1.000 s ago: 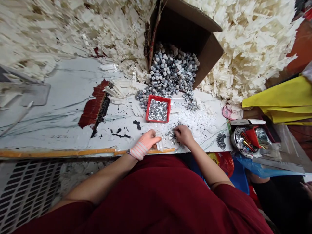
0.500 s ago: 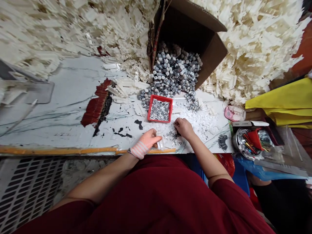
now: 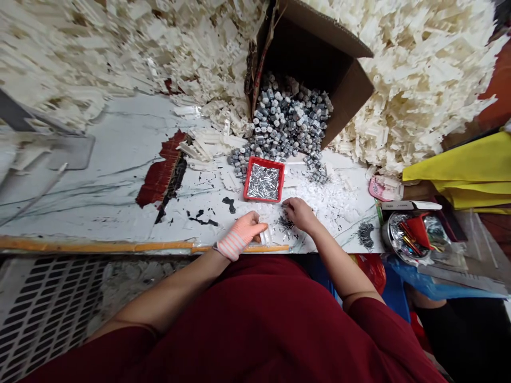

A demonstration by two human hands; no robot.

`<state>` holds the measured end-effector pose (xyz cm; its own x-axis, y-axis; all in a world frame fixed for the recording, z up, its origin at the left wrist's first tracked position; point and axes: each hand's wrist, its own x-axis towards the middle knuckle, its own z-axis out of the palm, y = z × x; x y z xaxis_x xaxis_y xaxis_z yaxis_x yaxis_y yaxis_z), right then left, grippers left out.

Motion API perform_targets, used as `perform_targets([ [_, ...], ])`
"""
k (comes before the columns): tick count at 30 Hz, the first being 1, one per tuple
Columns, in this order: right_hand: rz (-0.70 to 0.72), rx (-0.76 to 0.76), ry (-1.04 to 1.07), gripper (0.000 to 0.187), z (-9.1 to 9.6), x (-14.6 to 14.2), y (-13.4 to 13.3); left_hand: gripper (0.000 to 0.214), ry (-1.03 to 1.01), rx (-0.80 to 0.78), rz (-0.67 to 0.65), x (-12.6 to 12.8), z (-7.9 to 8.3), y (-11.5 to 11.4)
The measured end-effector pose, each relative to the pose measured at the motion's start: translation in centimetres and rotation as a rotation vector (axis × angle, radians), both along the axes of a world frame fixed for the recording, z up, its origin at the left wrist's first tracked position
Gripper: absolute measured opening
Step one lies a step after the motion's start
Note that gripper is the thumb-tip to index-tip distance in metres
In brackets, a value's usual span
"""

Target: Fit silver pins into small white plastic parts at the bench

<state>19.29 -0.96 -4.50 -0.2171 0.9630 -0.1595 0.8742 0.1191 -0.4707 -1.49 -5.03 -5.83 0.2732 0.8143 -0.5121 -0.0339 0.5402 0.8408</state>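
Note:
My left hand (image 3: 240, 235), in an orange-and-white striped glove with bare fingertips, is closed on a small white plastic piece (image 3: 265, 235) near the table's front edge. My bare right hand (image 3: 300, 214) is held just above the table with its fingers pinched together; whatever is between them is too small to make out. Below its fingertips lies a loose little pile of metal pins (image 3: 286, 226). Just beyond both hands stands a red tray (image 3: 246, 198) filled with similar silvery pins (image 3: 263, 182).
A cardboard box (image 3: 349, 101) on its side spills grey and white small parts (image 3: 289, 119). Heaps of cream plastic pieces (image 3: 415, 80) rise behind. At right are a metal bowl (image 3: 393, 239), yellow cloth (image 3: 459, 170) and another person's leg (image 3: 443, 324).
My right hand has moved slightly left and up, toward the red tray's lower right corner. My left hand keeps its hold on the white piece. The view has shifted slightly.

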Motion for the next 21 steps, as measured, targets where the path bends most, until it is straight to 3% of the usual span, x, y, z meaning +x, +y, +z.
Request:
perform_targets([
  [4,-0.166,-0.12,0.481,0.018,0.7,-1.2,-1.5,0.029,-0.039,-0.006,0.041,0.3,-0.1,0.0],
  [7,-0.178,-0.21,0.653,0.026,1.4,-2.4,-2.6,0.028,-0.05,0.007,0.045,0.4,0.2,-0.1],
  [10,-0.17,-0.177,0.599,0.023,1.6,-3.3,-3.3,0.026,-0.036,0.019,0.036,0.2,0.8,-0.2],
  [15,-0.146,0.01,0.395,0.019,1.6,-4.2,-4.3,0.031,-0.113,-0.047,0.053,0.2,2.1,-0.4],
  [21,-0.207,-0.035,0.43,0.019,1.7,-4.4,-4.8,0.033,-0.18,-0.081,0.024,0.6,2.4,-0.5],
])
